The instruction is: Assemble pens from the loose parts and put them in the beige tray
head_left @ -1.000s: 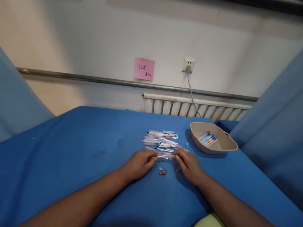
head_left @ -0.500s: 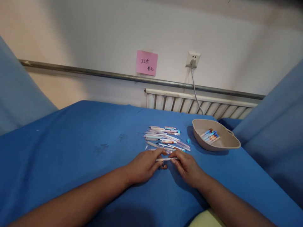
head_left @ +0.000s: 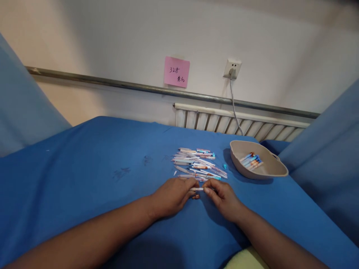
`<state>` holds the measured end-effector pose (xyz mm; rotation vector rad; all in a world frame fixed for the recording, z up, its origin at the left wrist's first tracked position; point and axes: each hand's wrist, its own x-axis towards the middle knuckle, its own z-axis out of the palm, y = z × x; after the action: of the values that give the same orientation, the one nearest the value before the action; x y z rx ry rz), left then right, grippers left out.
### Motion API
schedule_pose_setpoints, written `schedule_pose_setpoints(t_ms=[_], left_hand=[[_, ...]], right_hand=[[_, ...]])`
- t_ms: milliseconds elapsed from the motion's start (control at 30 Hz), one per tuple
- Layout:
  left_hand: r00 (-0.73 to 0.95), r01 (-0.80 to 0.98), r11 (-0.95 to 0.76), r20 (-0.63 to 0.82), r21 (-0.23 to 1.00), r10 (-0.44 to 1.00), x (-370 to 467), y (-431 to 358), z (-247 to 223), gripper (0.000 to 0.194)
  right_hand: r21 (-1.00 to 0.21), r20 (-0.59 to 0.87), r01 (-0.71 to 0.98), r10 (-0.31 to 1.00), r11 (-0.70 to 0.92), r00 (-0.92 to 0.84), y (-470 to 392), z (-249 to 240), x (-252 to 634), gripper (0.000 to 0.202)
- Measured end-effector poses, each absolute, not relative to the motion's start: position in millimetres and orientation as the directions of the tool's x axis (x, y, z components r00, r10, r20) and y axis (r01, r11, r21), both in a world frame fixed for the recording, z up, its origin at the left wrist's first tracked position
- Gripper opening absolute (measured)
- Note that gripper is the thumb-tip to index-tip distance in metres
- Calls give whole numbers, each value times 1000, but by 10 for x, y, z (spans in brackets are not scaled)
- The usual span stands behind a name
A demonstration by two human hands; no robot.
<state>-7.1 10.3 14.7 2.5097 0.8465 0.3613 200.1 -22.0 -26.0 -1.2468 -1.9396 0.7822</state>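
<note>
Between my two hands, held level just in front of the pile, is a thin pale pen part [head_left: 198, 189]. My left hand [head_left: 176, 194] is closed round its left end. The thumb and fingers of my right hand [head_left: 221, 196] pinch its right end. A small brown piece [head_left: 196, 197] lies on the cloth just below the left fingertips. Beyond my hands spreads a pile of pen parts [head_left: 196, 164], with pale barrels, white refills and blue bits. The ends of the held part are hidden in my fingers.
A beige basin [head_left: 273, 172] holding several assembled-looking pens [head_left: 252, 160] stands at the right on the blue cloth [head_left: 84, 168]. A small blue piece [head_left: 224, 166] lies beside it. Behind are a metal rail [head_left: 126, 85], a radiator [head_left: 207, 119] and a plugged-in cable [head_left: 234, 108].
My hands have come closer together on the pen part, so less of it shows between them. The view has shifted slightly.
</note>
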Motion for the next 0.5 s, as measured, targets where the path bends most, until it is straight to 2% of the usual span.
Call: schedule_pose_setpoints(t_ms=[167,333,500], left_hand=[[780,513,-717,92,472,619,-62,119,126,18],[787,512,-710,67,483,613,-75,193,92,28],[731,575,-652,47,494,681,-154,335,99,28]], right_hand=[[-814,165,503,946,291,-279,-217,-268,1976,18],[-778,217,529,935,339,-281,-186,-273,1976,16],[-785,244,547,956,292,-161,-104,-344,2055,16]])
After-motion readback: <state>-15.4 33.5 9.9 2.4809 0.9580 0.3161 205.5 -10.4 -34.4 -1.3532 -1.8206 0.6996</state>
